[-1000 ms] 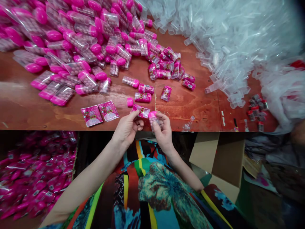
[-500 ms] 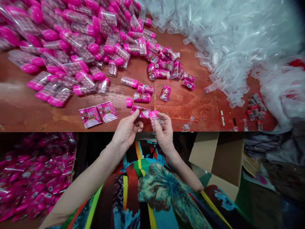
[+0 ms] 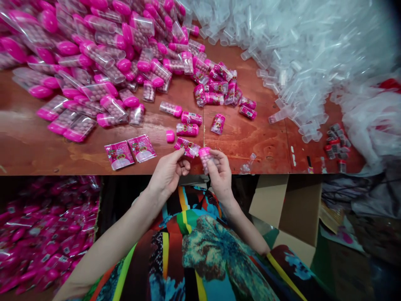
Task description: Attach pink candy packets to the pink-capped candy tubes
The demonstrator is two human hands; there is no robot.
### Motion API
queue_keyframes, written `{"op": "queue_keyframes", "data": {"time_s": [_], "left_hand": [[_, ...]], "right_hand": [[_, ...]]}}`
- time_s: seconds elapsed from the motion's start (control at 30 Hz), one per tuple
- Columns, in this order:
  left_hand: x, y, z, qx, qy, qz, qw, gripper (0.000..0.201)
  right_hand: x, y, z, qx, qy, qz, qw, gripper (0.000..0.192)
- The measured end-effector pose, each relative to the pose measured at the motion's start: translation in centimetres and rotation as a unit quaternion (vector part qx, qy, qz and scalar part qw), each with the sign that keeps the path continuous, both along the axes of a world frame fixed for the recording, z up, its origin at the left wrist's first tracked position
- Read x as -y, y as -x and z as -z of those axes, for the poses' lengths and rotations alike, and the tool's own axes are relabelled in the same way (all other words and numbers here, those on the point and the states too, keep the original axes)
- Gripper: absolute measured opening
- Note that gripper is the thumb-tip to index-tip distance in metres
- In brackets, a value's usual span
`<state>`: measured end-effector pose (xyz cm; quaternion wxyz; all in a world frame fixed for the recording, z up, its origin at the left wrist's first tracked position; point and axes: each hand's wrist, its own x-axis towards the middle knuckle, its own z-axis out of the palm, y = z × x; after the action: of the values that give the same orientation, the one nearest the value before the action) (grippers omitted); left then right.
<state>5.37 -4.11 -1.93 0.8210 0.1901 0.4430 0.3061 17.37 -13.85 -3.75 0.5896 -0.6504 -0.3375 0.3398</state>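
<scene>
Near the table's front edge, my left hand (image 3: 171,170) pinches a pink printed sleeve (image 3: 187,147) by its near end, the other fingers curled in. Close to it on the right, my right hand (image 3: 221,173) grips a clear tube of pink candy balls with a pink cap (image 3: 205,158), held tilted with the cap up. The sleeve's right end meets or nearly meets the capped tube; I cannot tell which. Just beyond lie a loose pink cap (image 3: 170,136), a sleeved tube (image 3: 187,129) and another sleeved tube (image 3: 191,118). Two flat stacks of printed sleeves (image 3: 119,155) lie left.
A large heap of capped candy tubes (image 3: 103,58) covers the back left. Clear tubes (image 3: 291,62) are piled at the back right. Sleeved tubes (image 3: 216,85) cluster mid-table. Below the edge are a box of pink packets (image 3: 46,234) and an open cardboard box (image 3: 271,198).
My right hand has shifted slightly right with the capped tube. The sleeve in my left hand has turned a little, its right end lower.
</scene>
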Motion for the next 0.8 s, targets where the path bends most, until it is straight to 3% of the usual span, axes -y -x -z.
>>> {"op": "queue_keyframes", "data": {"time_s": [0.3,0.47,0.8], "left_hand": [[-0.06,-0.13,-0.13,0.013,0.036,-0.027,0.999,0.024],[0.01,-0.19,-0.18,0.003,0.038,-0.026,0.999,0.028],[0.66,0.1,-0.48,0.002,-0.052,0.012,0.999,0.038]], "right_hand": [[-0.08,0.42,0.26,-0.012,-0.011,0.02,1.0,0.032],[-0.28,0.71,-0.08,0.004,0.002,-0.015,1.0,0.031],[-0.01,0.72,-0.02,-0.049,0.005,-0.04,0.998,0.033]]}}
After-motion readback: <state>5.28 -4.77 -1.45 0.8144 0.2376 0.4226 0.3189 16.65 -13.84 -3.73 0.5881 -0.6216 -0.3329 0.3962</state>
